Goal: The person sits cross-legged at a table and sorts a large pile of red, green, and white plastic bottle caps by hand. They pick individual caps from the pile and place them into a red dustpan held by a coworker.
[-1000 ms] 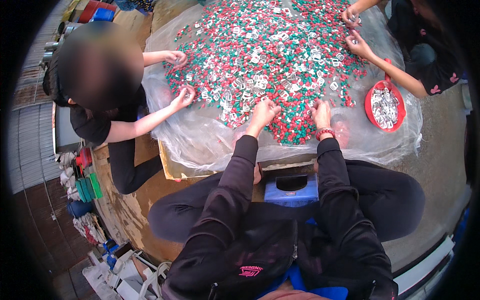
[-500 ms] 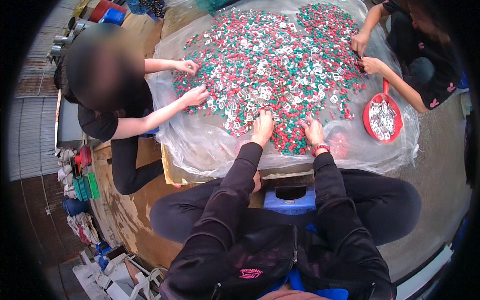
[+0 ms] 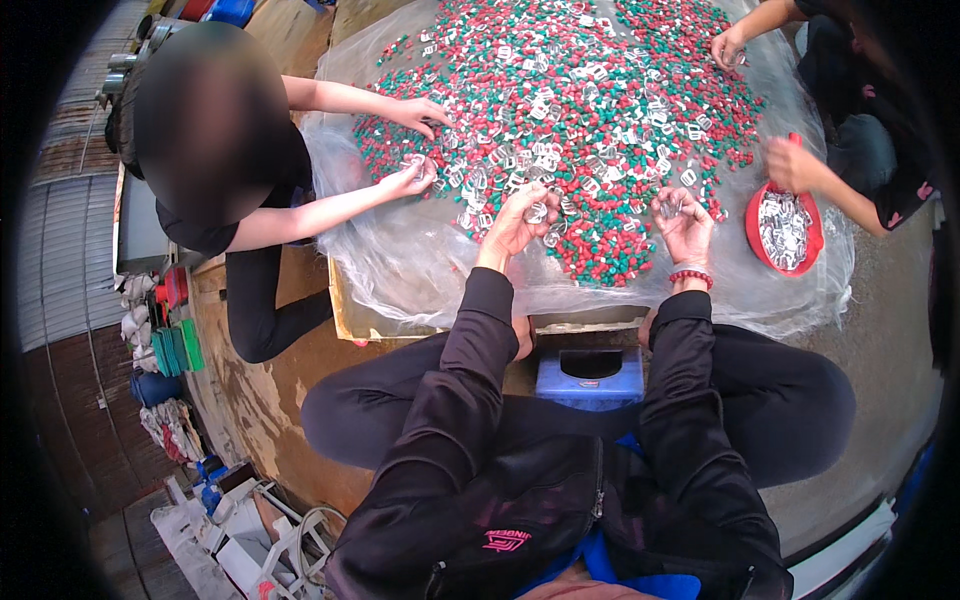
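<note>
A wide pile of small red and green pieces (image 3: 605, 255), with many silver buckles (image 3: 540, 104) mixed in, covers a see-through plastic sheet (image 3: 400, 285) on the low table. My left hand (image 3: 510, 230) is curled above the near left side of the pile, its fingers closed on silver buckles (image 3: 537, 212). Over the near right edge, my right hand (image 3: 690, 235) is turned partly palm up. Its fingers curl round shiny metal pieces, apparently buckles (image 3: 671, 208). A red bead bracelet circles that wrist. The two hands are apart, with loose red and green pieces between them.
At the right stands a red long-handled pan (image 3: 816, 243) of silver buckles, a co-worker's blurred hand (image 3: 793, 165) over it. Another co-worker's hands (image 3: 408, 180) work at the pile's left. A blue plastic stool (image 3: 590, 385) sits below the table edge.
Both my hands have lifted from the pile and moved apart, the right one turning palm up. The right co-worker's near hand has moved to the pan. The view has shifted slightly.
</note>
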`<state>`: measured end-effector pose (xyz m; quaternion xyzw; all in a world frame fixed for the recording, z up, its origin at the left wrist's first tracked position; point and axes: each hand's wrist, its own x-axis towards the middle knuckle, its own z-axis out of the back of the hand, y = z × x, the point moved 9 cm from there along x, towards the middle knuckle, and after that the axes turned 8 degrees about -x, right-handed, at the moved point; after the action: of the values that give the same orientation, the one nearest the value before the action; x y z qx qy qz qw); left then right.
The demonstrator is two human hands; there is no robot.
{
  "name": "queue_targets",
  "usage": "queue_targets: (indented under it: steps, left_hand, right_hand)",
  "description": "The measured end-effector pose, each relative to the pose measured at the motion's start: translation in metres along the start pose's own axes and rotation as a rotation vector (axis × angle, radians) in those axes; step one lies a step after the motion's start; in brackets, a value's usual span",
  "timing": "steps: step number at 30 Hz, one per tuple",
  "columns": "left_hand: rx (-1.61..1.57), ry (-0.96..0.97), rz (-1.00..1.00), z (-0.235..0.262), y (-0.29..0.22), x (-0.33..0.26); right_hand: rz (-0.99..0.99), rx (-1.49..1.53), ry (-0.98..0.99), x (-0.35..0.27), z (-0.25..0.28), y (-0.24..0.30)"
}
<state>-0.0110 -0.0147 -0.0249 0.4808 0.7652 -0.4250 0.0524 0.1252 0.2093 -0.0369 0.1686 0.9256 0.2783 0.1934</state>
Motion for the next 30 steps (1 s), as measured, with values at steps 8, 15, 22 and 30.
queue_targets:
  steps: [8,15,22,30]
  left_hand:
    - [1.579,-0.154,-0.225,0.022,0.02,0.011]
    - [0.728,-0.114,-0.104,0.01,0.007,0.019]
    - [-0.09,0.247,-0.068,-0.049,-0.037,-0.014]
    - [1.725,-0.102,-0.097,0.016,0.034,-0.002]
  right_hand:
    - [-0.303,-1.468,-0.323,-0.001,0.049,-0.035]
    - [-0.131,-1.942,-0.399,-0.011,0.028,-0.072]
    - [-0.066,-1.666,-0.545,-0.01,0.038,-0.06]
    - [-0.194,-1.302,-0.343,-0.003,0.052,-0.062]
